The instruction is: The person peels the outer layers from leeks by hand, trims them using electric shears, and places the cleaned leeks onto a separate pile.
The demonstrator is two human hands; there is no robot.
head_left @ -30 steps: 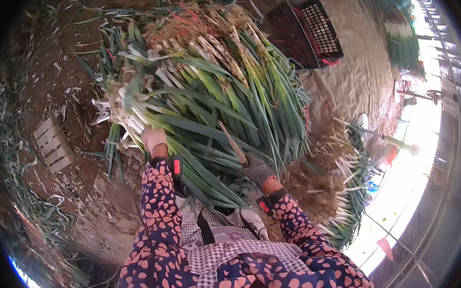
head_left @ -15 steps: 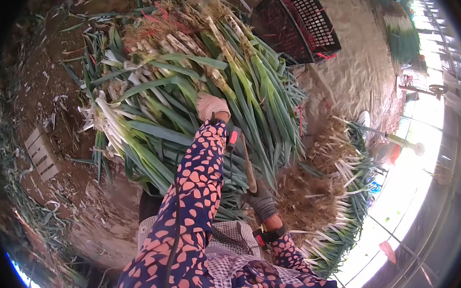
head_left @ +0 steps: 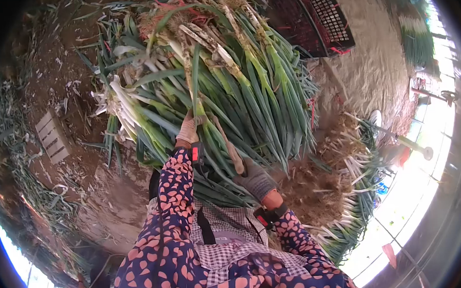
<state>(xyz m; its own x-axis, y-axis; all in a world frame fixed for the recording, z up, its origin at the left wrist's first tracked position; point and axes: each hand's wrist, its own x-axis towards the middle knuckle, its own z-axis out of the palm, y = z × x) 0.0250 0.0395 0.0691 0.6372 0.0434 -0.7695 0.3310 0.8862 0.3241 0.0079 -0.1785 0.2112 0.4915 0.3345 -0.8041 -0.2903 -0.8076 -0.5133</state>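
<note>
My left hand (head_left: 188, 129), in a pale glove, is closed around a long green onion (head_left: 188, 75) with a dirty, brownish stem. Its stem points away from me and its leaves trail toward my lap. My right hand (head_left: 258, 179), in a grey glove, grips the near end of a slim wooden stick (head_left: 227, 148). The stick slants up and left, and its far tip lies by the leaves near my left hand. Under both hands spreads a big heap of green onions (head_left: 262, 105), roots mostly at the far side.
A dark plastic crate (head_left: 312, 20) stands behind the heap on the right. Trimmed green onions (head_left: 357, 189) lie in a curved row at my right, beside a pile of brown root scraps (head_left: 312, 192). A slatted pale board (head_left: 53, 136) rests on the littered ground at left.
My left hand has drawn back toward me and left, with a green onion lifted off the heap. The right hand and its stick have moved up, closer to the left hand.
</note>
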